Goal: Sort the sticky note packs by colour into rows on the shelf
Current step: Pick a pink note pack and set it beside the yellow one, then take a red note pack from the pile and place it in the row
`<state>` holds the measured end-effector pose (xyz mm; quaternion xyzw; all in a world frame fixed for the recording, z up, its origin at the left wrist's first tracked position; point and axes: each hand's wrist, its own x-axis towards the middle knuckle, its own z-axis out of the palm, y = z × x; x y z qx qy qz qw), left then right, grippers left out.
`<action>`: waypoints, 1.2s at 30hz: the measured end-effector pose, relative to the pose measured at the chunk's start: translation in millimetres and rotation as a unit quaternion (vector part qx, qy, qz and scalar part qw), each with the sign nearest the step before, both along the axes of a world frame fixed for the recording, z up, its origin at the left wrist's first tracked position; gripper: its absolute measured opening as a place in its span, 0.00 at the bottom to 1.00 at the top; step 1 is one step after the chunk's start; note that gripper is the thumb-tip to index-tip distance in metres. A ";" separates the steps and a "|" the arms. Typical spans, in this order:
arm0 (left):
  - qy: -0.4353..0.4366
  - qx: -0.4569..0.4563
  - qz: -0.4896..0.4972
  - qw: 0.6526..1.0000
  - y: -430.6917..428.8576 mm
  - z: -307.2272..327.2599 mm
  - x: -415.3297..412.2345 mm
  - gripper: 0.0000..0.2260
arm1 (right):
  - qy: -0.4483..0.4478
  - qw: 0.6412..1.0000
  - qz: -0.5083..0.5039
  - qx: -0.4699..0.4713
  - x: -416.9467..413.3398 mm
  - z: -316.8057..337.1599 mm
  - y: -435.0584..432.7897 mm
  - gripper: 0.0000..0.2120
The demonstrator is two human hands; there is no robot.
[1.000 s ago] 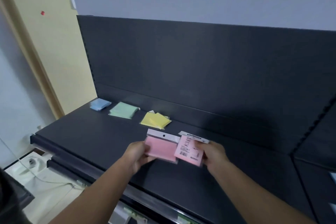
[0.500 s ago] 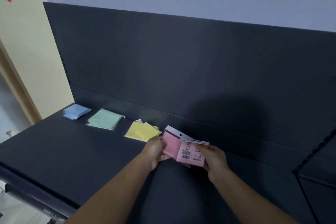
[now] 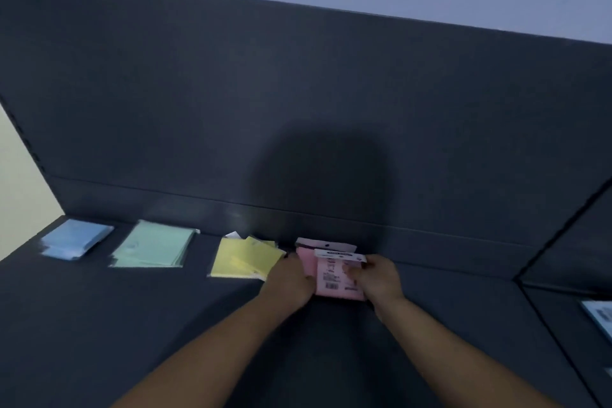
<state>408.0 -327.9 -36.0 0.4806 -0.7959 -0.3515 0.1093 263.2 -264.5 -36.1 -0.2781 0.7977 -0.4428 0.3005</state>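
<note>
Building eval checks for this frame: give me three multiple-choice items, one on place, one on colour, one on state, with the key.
1. Where are the pink packs relative to the yellow pile?
A. To its left
B. Just to its right
C. On top of it

2. Which colour is the leftmost pile on the shelf?
A. Blue
B. Yellow
C. Pink

3. What state are the pink packs in?
A. Lying untouched
B. Held by one hand only
C. Held by both hands

Key:
1 B: the pink packs sit directly right of the yellow pile.
2 A: the blue pile is leftmost, with the green pile next to it.
3 C: the left hand and the right hand each grip them from their own side.
</note>
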 end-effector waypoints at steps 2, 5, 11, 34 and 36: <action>-0.054 -0.041 -0.012 0.998 -2.1 2.0 2.0 0.12 | 0.023 1.000 -0.013 0.017 2.5 -2.9 -2.5 0.08; -0.074 -0.071 -0.009 0.995 -6.2 0.1 0.7 0.13 | 0.045 0.998 -0.029 0.031 6.5 -3.6 -7.7 0.09; -0.078 -0.078 -0.008 0.994 -14.2 2.3 5.3 0.13 | 0.091 0.993 -0.021 0.076 14.5 9.3 -11.9 0.11; 0.048 -0.263 -0.310 0.913 155.6 61.1 -149.8 0.05 | 0.218 0.933 -0.245 0.148 -106.7 71.8 277.5 0.09; 0.053 -0.263 -0.312 0.911 173.8 62.7 -166.6 0.06 | 0.219 0.926 -0.265 0.155 -119.9 72.9 302.6 0.11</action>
